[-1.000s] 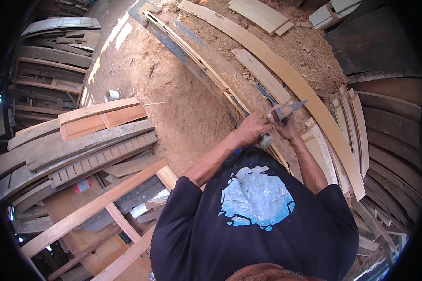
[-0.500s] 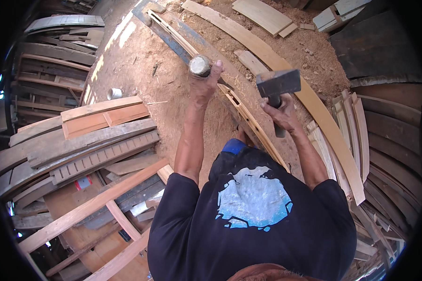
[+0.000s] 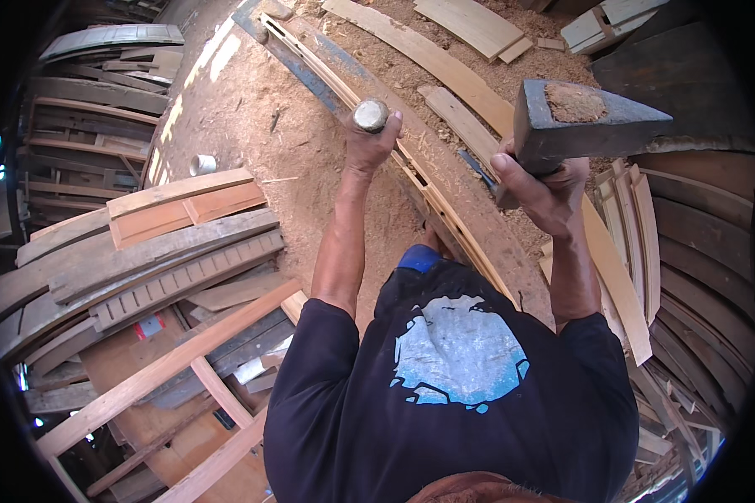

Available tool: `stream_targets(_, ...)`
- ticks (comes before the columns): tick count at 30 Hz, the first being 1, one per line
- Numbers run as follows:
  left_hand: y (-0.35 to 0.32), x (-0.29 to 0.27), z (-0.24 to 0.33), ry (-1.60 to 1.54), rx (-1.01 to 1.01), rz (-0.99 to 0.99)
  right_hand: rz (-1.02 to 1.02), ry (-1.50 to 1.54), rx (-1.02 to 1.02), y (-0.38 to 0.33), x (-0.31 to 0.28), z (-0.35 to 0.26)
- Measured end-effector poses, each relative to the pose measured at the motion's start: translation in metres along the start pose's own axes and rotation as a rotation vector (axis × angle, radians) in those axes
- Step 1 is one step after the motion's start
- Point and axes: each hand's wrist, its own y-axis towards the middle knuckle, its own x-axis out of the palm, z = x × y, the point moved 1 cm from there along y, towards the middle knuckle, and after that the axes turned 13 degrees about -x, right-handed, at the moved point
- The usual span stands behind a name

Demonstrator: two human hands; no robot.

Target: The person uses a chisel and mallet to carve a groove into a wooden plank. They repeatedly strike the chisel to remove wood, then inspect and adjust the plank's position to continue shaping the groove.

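Note:
My left hand (image 3: 369, 151) is wrapped round an upright chisel (image 3: 370, 116). Only the pale, battered round end of its handle shows; the blade is hidden below my fist. Under and beside that hand runs a long narrow wooden piece (image 3: 466, 241) with slots cut along its upper face. My right hand (image 3: 552, 194) grips the handle of a hammer (image 3: 600, 126), raised to the right, well apart from the chisel. The hammer's dark metal head tapers at one end, and the wooden handle's top shows in its eye.
The slotted piece lies along a worn bench plank (image 3: 356, 75) with bluish edges. Wood shavings (image 3: 226, 109) cover the floor. Stacked boards (image 3: 176, 243) and a frame (image 3: 159, 369) stand at left, with a white cup (image 3: 201, 164) nearby. Long pale boards (image 3: 445, 59) lie at right.
My right hand has lifted the hammer up and to the right, away from the chisel. My left hand has shifted slightly right with the chisel still in it.

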Motion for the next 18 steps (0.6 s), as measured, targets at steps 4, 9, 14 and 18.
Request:
stream_targets(4, -0.001, 0.005, 0.006, 0.129, -0.004, -0.076, -0.001, 0.019, 0.000, 0.000, -0.003, -0.001)
stream_targets(9, -0.004, 0.009, 0.003, 0.385, 0.068, -0.173, 0.022, -0.024, -0.117, 0.009, 0.005, -0.008)
stream_targets(14, -0.010, 0.041, 0.027, 0.275, 0.476, -0.190, -0.527, -0.621, -0.007, 0.016, 0.019, 0.042)
stream_targets(18, -0.021, 0.046, 0.008, 0.257, 0.277, -0.212, -0.476, -0.600, -0.051, 0.024, 0.014, 0.030)
